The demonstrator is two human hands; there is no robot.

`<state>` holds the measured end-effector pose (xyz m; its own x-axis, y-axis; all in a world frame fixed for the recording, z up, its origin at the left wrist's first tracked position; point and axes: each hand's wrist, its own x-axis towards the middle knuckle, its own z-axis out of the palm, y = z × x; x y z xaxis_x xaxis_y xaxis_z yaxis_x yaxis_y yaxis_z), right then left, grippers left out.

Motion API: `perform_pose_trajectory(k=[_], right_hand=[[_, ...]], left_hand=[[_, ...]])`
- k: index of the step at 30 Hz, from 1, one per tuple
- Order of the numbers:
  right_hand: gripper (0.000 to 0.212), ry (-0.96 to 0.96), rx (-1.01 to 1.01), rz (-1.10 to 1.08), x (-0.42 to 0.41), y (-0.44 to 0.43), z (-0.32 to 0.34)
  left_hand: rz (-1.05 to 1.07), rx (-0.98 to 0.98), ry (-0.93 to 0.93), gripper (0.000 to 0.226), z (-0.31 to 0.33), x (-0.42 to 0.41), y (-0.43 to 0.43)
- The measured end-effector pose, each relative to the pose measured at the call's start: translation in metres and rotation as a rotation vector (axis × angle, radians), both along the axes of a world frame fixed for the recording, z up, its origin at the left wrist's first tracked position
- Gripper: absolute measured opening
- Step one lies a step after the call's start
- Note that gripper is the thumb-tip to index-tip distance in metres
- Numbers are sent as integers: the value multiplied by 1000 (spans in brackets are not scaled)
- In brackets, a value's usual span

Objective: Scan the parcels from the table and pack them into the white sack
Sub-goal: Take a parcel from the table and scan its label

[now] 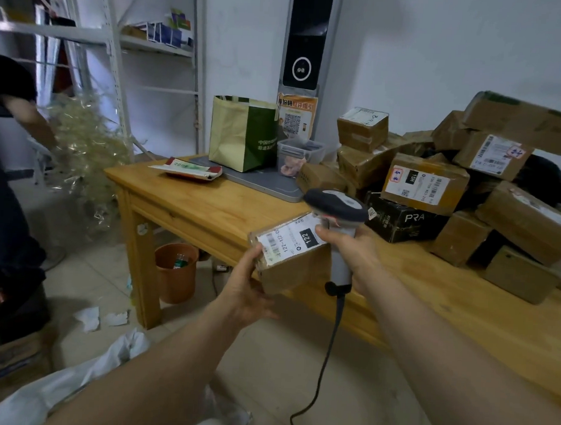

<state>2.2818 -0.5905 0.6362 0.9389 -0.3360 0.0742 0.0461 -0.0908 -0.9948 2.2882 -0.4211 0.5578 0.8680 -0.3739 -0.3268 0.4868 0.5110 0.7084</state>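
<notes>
Currently scanning a brown parcel [288, 269], gripped from beneath in the left hand [250, 288] just off the table [208, 206] near edge, with the scanner [337, 205] clasped in the right hand [351, 250] over its label [287, 241]; next likely calls for lowering it into the white sack [72, 386], near left.

Dim room with white walls [440, 58].
Metal shelving [158, 46] stands left; a wooden worktop [208, 206] sits on pale floor tiles [86, 287].
</notes>
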Motion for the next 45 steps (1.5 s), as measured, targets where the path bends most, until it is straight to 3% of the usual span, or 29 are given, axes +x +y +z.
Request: perform_pose_trajectory(k=[6, 10, 17, 25, 38, 45], right_hand=[[37, -26, 84, -16, -9, 28, -24], [27, -37, 108, 78, -18, 62, -28], [13, 69, -34, 397, -49, 120, -39], [15, 96, -115, 607, -74, 157, -59], [24, 31, -179, 722, -78, 189, -72], [21, 118, -205, 703, -75, 202, -81]], left_hand=[[122, 125, -121, 73, 44, 10, 50], [244, 238, -170, 90, 69, 13, 91], [456, 747, -292, 99, 76, 7, 167], [441, 1082, -292, 99, 50, -1, 225], [480, 1161, -227, 90, 17, -17, 274], [502, 1143, -189, 90, 9, -23, 280]])
